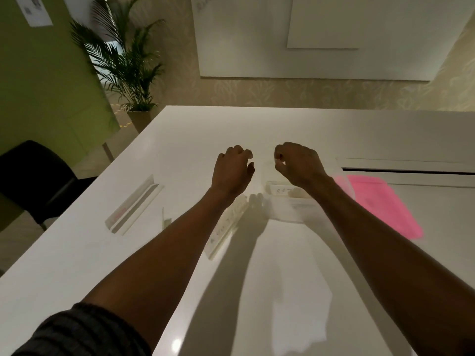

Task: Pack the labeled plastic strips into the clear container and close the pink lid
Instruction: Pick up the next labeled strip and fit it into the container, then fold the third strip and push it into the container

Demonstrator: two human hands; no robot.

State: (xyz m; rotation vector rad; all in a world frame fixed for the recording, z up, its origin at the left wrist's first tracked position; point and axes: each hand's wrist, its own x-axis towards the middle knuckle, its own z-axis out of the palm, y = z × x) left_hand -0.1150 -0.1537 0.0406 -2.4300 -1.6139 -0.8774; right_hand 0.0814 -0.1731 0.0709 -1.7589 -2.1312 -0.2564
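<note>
My left hand (232, 168) and my right hand (298, 163) hover side by side over the middle of the white counter (180, 140), both with fingers loosely curled inward and gripping nothing that I can make out; a narrow gap separates them. The clear container (288, 204) sits just near of my right hand, partly hidden by my right forearm, with a labeled strip (281, 190) inside it whose writing is too blurred to read. The pink lid (383, 204) lies flat to the right of the container. A second labeled strip (226, 227) lies on the counter under my left forearm; a third, folded strip (133, 205) lies well to the left, near the counter's left edge; a small scrap (165, 219) stands between them. Beyond the far left corner of the counter stands a potted palm (128, 62) against a green wall (46, 80); a black chair (33, 176) sits at left; a whiteboard (308, 37) hangs on the patterned far wall.
</note>
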